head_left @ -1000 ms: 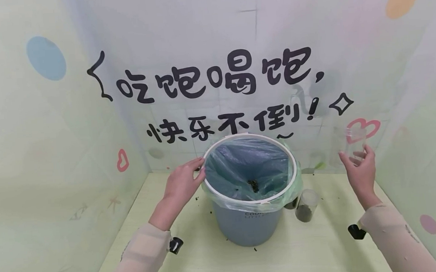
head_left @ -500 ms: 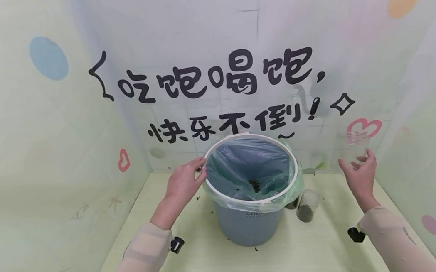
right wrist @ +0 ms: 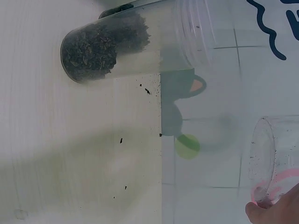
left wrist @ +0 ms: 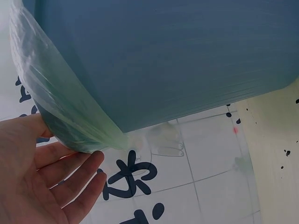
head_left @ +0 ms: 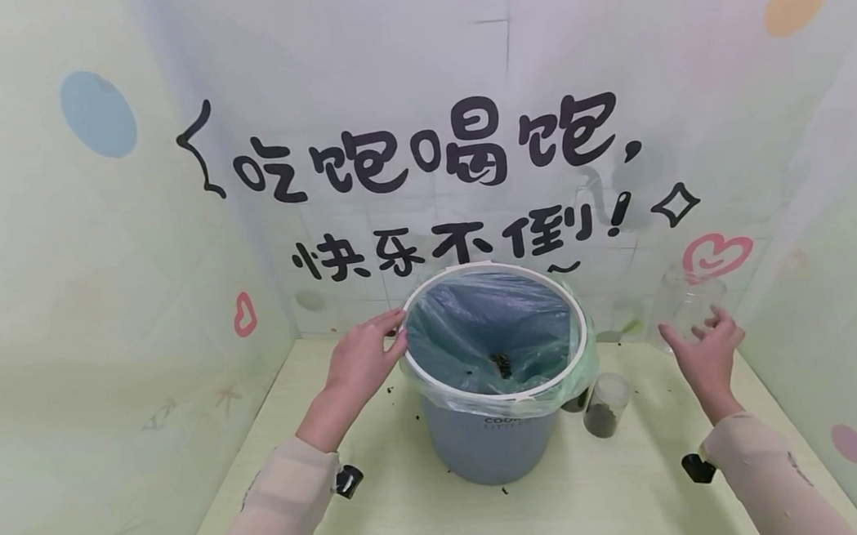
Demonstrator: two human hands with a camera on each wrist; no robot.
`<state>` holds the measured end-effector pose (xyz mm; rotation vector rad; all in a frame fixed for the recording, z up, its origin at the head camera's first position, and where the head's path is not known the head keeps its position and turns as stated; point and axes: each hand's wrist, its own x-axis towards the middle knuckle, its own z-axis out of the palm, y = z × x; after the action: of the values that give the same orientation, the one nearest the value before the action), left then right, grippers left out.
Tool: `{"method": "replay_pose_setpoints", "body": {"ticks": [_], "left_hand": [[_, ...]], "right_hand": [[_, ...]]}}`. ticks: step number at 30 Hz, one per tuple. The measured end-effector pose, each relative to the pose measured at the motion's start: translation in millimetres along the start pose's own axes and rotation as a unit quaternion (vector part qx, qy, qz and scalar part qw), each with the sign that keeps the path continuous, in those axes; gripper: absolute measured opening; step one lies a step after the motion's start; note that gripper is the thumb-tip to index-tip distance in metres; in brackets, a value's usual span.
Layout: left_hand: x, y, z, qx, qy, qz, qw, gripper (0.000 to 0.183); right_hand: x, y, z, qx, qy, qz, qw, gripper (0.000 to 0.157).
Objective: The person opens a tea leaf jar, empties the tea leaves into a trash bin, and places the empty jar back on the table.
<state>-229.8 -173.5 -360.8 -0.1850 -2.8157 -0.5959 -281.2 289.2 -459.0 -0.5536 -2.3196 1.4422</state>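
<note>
My left hand (head_left: 360, 357) grips the left side of the rim of a blue-grey trash bin (head_left: 487, 452), thumb and fingers at its edge. A translucent green bin liner (head_left: 443, 385) is folded over that edge under a white ring (head_left: 583, 336). Dark crumbs (head_left: 502, 366) lie inside the liner. To the right, my right hand (head_left: 706, 357) holds a clear, see-through jar (head_left: 693, 292) with its fingers round the lower part. In the right wrist view the jar (right wrist: 280, 144) is above the table, with specks on its wall; only the thumb (right wrist: 275, 210) shows.
Beside the bin's right stands a clear jar part-filled with dark dried leaves (right wrist: 88, 53); a second, similar one (head_left: 575, 402) is partly hidden behind the bin. Dark crumbs (head_left: 504, 490) dot the pale table (head_left: 385, 516). Printed fabric walls (head_left: 416, 72) enclose the back and sides.
My right hand has lowered the clear jar slightly, and its fingers look more spread. The left hand stays at the bin's rim. The view has shifted a little.
</note>
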Motion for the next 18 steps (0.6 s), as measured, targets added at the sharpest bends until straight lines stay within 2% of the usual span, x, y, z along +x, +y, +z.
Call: {"method": "replay_pose_setpoints", "body": {"ticks": [18], "left_hand": [[0.8,-0.9,0.6,-0.005,0.001,-0.001,1.0000,0.041]], "right_hand": [[-0.4,24.6,7.5,-0.014,-0.011,-0.003,1.000,0.096]]}}
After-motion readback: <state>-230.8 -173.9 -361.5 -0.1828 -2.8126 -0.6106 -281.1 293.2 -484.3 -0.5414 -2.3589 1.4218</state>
